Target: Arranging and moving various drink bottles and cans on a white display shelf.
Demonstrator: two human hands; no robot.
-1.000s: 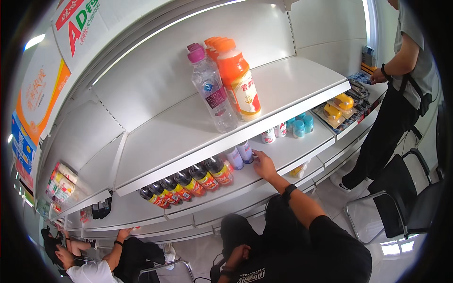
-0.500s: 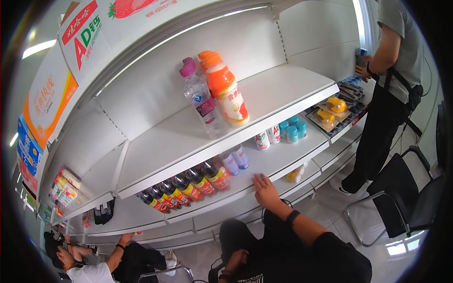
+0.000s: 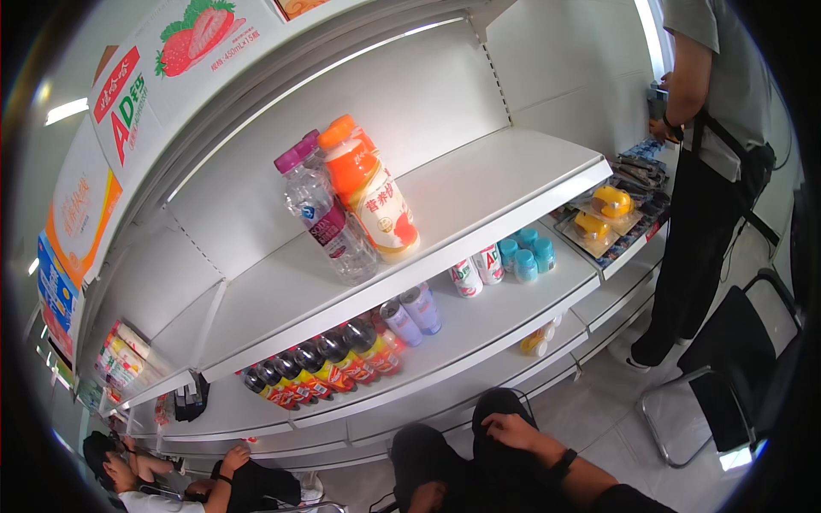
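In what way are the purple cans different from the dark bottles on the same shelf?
The purple cans are pale with straight sides, while the dark bottles have rounded shoulders and red-and-yellow labels. Only two purple cans show, but the dark bottles make a longer row. Both stand on the same shelf.

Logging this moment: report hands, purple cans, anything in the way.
Right hand on knee, nothing held. Left hand low in view, grip unclear. Purple cans upright, right of dark bottles. Upper shelf may block overhead.
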